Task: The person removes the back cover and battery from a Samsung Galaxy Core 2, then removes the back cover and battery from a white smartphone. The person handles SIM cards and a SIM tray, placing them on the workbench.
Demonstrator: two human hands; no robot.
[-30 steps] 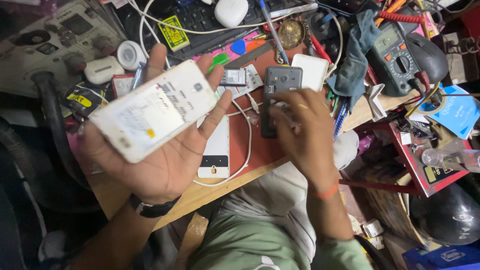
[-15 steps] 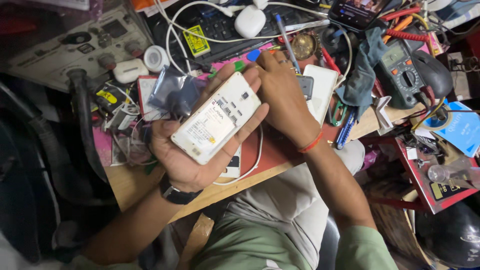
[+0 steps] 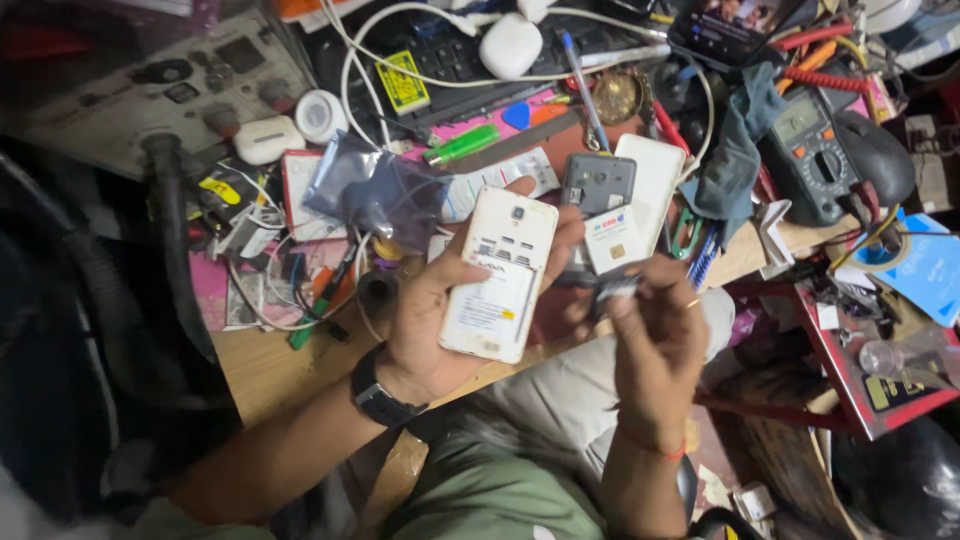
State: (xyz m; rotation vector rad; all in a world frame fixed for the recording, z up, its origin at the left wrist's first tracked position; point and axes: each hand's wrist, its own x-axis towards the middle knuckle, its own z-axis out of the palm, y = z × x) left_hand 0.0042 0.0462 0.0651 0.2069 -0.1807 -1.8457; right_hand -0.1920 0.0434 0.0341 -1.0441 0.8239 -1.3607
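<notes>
Left hand (image 3: pixel 430 320) palm up, fingers wrapped round a white phone (image 3: pixel 498 272) with the back cover off; thumb along the left edge, fingertips curled over the right edge, battery label exposed, camera end pointing away. Phone held tilted above the front edge of the bench (image 3: pixel 265 370), over the lap. Black watch (image 3: pixel 378 398) on the left wrist. Right hand (image 3: pixel 655 345) just to the right of the phone, fingers pinched closed on a small dark part (image 3: pixel 612 290), blurred, kind not discernible; red thread (image 3: pixel 650 450) round the right wrist. Directly behind the two hands: a grey phone body (image 3: pixel 598 183) lying open-backed, a white card (image 3: pixel 612 240) leaning on its near end, a white cover (image 3: pixel 655 175) touching its right side. Further left: a clear bag (image 3: pixel 375 195), a green lighter (image 3: pixel 462 144), a tangle of white cable (image 3: pixel 350 75). Further right: a blue-grey cloth (image 3: pixel 735 160) draped beside a multimeter (image 3: pixel 812 155), with a red coiled lead (image 3: pixel 835 80) above it. At the far edge: a white earbud case (image 3: pixel 510 45), a pen (image 3: pixel 580 70), and a lit phone (image 3: pixel 735 25). At far left: a black hose (image 3: pixel 170 230) running down beside the bench.
</notes>
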